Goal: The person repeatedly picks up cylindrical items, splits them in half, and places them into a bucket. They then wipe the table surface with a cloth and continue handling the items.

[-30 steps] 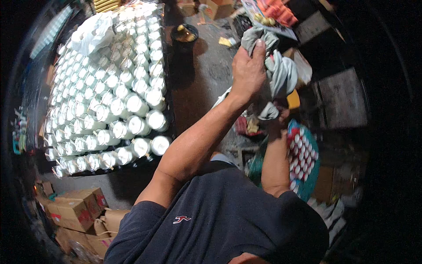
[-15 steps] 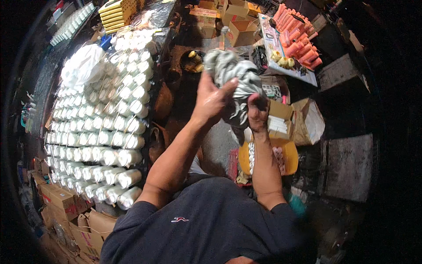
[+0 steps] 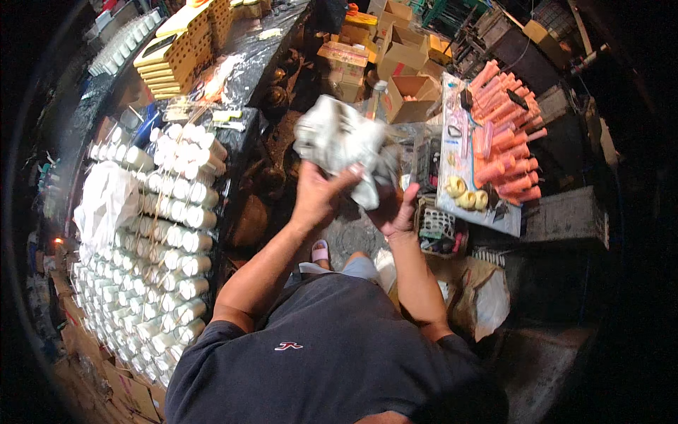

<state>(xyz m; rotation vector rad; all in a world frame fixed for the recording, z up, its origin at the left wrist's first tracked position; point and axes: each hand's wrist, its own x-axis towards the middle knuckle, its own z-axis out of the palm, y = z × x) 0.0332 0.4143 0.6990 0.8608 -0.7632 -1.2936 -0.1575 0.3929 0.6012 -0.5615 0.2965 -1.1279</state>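
Note:
A crumpled pale grey-white cloth rag (image 3: 340,134) is held up in front of my body. My left hand (image 3: 319,196) grips its lower edge, with the thumb lying across the front of the cloth. Just right of the rag is my right hand (image 3: 395,215), its thumb raised and standing off the cloth. The fingers of that hand are in shadow by the rag's lower right corner, and their tips are hard to make out.
Rows of white cylinders (image 3: 180,237) fill the table at left, with a white plastic bag (image 3: 106,201) on them. Yellow perforated blocks (image 3: 169,63) stack behind. At right, a board (image 3: 452,145) bears many pink-orange cylinders (image 3: 508,134). Open cardboard boxes (image 3: 402,46) stand ahead.
The view has turned and shifted forward. The rag, earlier twisted and bunched between both hands, is now looser and mostly in my left hand. My right thumb has come away from it.

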